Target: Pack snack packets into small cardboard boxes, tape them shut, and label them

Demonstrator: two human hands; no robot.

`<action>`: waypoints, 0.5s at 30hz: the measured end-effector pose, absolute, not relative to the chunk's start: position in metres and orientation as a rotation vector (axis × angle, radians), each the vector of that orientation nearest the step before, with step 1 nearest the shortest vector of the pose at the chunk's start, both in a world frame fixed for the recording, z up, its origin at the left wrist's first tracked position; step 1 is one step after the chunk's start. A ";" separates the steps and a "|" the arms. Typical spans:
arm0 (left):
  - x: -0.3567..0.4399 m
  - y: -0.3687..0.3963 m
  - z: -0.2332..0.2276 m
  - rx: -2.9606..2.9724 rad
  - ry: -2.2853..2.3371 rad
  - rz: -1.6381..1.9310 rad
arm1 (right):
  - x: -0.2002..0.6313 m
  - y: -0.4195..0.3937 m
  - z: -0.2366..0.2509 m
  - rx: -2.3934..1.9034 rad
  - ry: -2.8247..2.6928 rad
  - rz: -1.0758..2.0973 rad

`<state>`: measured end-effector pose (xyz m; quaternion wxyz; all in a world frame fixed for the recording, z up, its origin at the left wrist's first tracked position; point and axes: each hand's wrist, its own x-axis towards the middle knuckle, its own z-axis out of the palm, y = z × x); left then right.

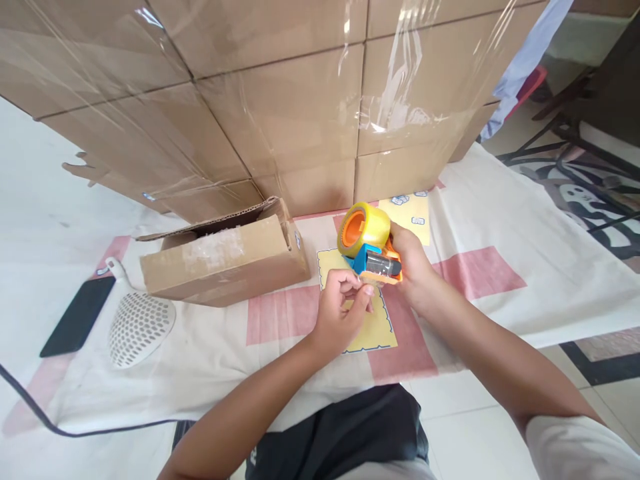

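Leftmost, a flat black phone (77,316) lies on the white cloth with pink squares (480,227), screen dark. Just beside it, to its right, a white perforated plastic scoop (140,325) rests face down, handle pointing away from the viewer. A dark cable (30,405) crosses the near left corner of the cloth.

Next, a small brown cardboard box (225,261) lies on its side, one flap raised, its open end turned away. Behind it rises a wall of large cardboard cartons wrapped in clear film (280,100).

Centre: left hand (340,308) hovers over a yellow paper sheet with a blue scalloped border (375,330); thumb and forefinger pinched together near the dispenser's metal blade. Whether they hold a tape end, cannot tell.

Right of that, the orange and blue handheld tape dispenser with a yellowish tape roll (367,245) sits above the cloth, clear of the box. Right hand (413,267) has its grip clamped around the dispenser's handle, roll facing left.

Far right, patterned floor (590,193) beyond the cloth's edge.
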<state>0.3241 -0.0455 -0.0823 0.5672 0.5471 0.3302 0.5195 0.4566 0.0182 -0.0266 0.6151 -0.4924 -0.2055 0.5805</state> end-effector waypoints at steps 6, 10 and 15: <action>0.312 -0.036 -0.080 1.043 0.762 1.066 | 0.462 0.030 -0.038 -1.065 -0.761 0.784; 0.304 -0.024 -0.073 1.098 0.751 0.776 | 0.460 0.027 -0.043 -1.097 -0.872 0.669; 0.308 -0.024 -0.074 1.237 0.874 0.776 | 0.450 0.023 -0.047 -1.111 -0.902 0.729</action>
